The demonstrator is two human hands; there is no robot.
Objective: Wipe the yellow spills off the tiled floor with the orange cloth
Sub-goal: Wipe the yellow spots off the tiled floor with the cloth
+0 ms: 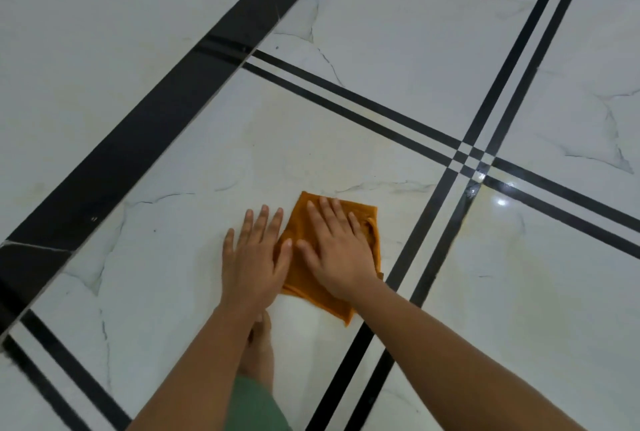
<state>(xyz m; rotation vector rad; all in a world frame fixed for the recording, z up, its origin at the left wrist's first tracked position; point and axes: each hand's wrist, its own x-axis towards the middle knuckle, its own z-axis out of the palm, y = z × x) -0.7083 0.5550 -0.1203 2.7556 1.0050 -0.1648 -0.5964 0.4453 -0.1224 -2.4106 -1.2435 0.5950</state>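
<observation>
The orange cloth point(301, 278) lies folded flat on the white marble-look tiled floor point(180, 250). My right hand point(337, 250) presses flat on top of it, fingers spread and pointing away from me. My left hand point(256, 256) rests flat on the tile just left of the cloth, its thumb overlapping the cloth's left edge. Faint yellowish smears point(346, 167) tint the tile beyond the cloth, and more show to the right past the black stripes. Much of the cloth is hidden under my right hand.
Paired black stripes point(433, 247) run past the cloth's right side and cross another pair point(472, 162) farther out. A wide black band point(145, 140) runs diagonally at left. My bare foot point(259, 351) and a green trouser leg point(252, 403) sit below my left arm.
</observation>
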